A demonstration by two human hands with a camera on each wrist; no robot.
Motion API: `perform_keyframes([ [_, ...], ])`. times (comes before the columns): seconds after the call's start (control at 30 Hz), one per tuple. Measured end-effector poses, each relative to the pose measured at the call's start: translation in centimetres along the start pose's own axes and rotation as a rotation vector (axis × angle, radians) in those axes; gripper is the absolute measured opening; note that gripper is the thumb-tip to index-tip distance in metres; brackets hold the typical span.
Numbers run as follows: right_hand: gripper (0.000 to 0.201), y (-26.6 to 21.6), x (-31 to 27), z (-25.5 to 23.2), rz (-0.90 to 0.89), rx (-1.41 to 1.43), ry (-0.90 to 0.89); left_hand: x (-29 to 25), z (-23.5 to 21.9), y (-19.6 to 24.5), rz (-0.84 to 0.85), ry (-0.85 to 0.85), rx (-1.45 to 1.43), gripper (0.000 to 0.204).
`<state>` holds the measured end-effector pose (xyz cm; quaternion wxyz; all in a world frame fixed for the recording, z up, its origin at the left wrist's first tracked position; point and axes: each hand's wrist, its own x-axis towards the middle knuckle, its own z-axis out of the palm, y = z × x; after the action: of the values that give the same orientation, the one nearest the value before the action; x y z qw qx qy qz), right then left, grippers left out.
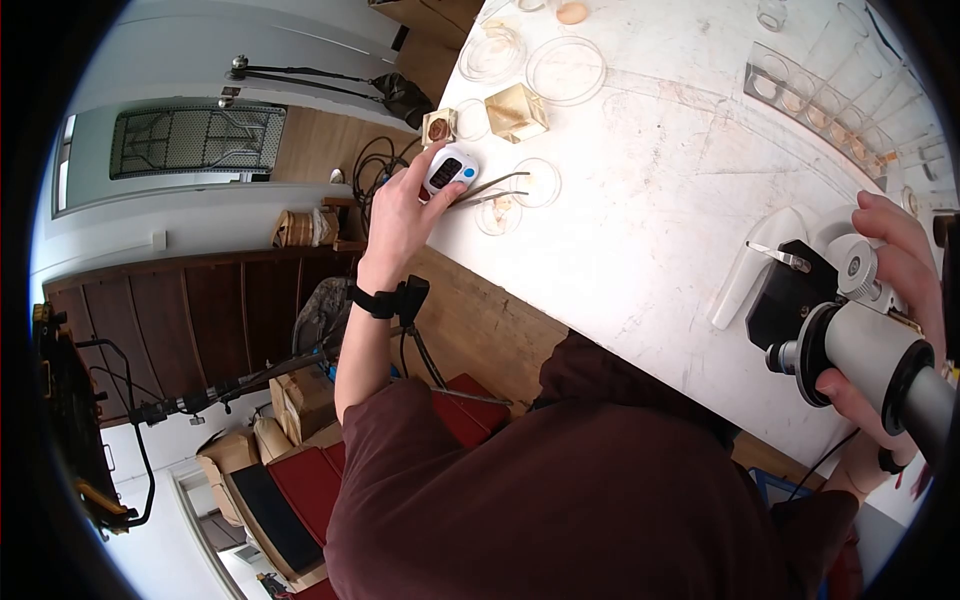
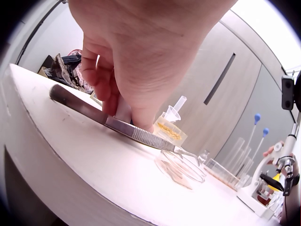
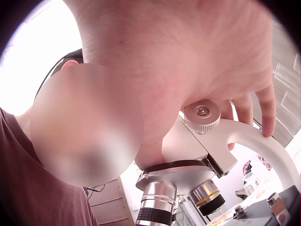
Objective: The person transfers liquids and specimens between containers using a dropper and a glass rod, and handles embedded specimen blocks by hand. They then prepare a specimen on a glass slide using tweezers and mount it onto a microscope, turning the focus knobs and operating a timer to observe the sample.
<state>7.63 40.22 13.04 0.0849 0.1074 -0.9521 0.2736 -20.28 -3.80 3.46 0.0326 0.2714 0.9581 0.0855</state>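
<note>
My left hand (image 1: 398, 222) holds a small white digital timer (image 1: 452, 170) with a dark display and a blue button, at the table's edge. Metal tweezers (image 2: 141, 135) lie beside that hand, their bent tips over two small clear dishes (image 1: 538, 183). On the right side of the table stands a white and grey microscope (image 1: 868, 345) with a black stage (image 1: 792, 297). My right hand (image 3: 188, 61) grips its head, fingers over the white arm and thumb down by the nosepiece. A ridged focus knob (image 3: 202, 115) shows under the palm.
Two yellowish clear boxes (image 1: 517, 112) and larger petri dishes (image 1: 566, 70) sit beyond the left hand. At the far right a clear rack (image 1: 815, 112) holds several tubes. Cables (image 1: 375, 170) lie on the floor past the table edge.
</note>
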Motion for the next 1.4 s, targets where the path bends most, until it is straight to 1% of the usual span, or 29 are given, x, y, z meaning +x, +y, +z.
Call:
perform_keyframes([
  [0.2, 0.082, -0.2, 0.1, -0.1, -0.019, -0.009, 0.002, -0.1, 0.1, 0.2, -0.01, 0.026, -0.011, 0.059],
  [0.3, 0.081, -0.3, 0.0, -0.1, 0.008, -0.022, 0.002, -0.1, 0.3, 0.2, -0.021, 0.031, -0.032, 0.06],
  [0.37, 0.08, -0.3, 0.0, -0.4, 0.006, -0.031, -0.023, -0.2, 0.5, 0.0, 0.034, 0.084, -0.062, 0.061],
  [0.6, 0.077, -0.9, 0.0, -0.5, 0.013, -0.035, -0.023, -0.2, 0.5, 0.1, 0.033, 0.085, -0.065, 0.06],
  [0.8, 0.076, -0.8, -0.4, -0.1, 0.052, 0.063, 0.031, -0.2, 0.4, 0.1, 0.024, 0.075, -0.054, 0.06],
  [0.9, 0.075, -0.5, -0.6, -0.2, 0.07, 0.079, 0.052, -0.1, 0.1, 0.3, 0.014, 0.052, -0.073, 0.062],
  [0.97, 0.08, 0.3, -0.8, -0.7, 0.05, 0.167, -0.083, 0.1, -0.3, 0.2, 0.009, -0.008, -0.057, 0.061],
  [1.0, 0.08, 0.3, -0.8, -0.8, 0.055, 0.158, -0.081, 0.2, -0.4, 0.3, 0.016, -0.005, -0.064, 0.061],
  [1.1, 0.074, -0.4, -0.4, -0.3, 0.06, 0.16, -0.018, 0.6, -1.9, 1.0, 0.042, -0.103, -0.074, 0.062],
  [1.13, 0.074, -0.2, -0.3, -0.2, 0.057, 0.155, -0.015, 0.7, -2.3, 1.2, 0.043, -0.097, -0.075, 0.062],
  [1.2, 0.072, 0.2, -0.4, -0.2, 0.012, 0.164, -0.004, 1.0, -2.7, 1.5, 0.084, -0.14, -0.053, 0.071],
  [1.33, 0.069, -0.7, -0.3, -0.3, 0.059, 0.207, 0.023, 1.3, -3.0, 1.3, 0.09, -0.155, -0.048, 0.072],
  [1.4, 0.068, -0.7, -0.2, -0.2, 0.037, 0.201, 0.052, 1.3, -3.1, 1.2, 0.095, -0.17, -0.073, 0.072],
])
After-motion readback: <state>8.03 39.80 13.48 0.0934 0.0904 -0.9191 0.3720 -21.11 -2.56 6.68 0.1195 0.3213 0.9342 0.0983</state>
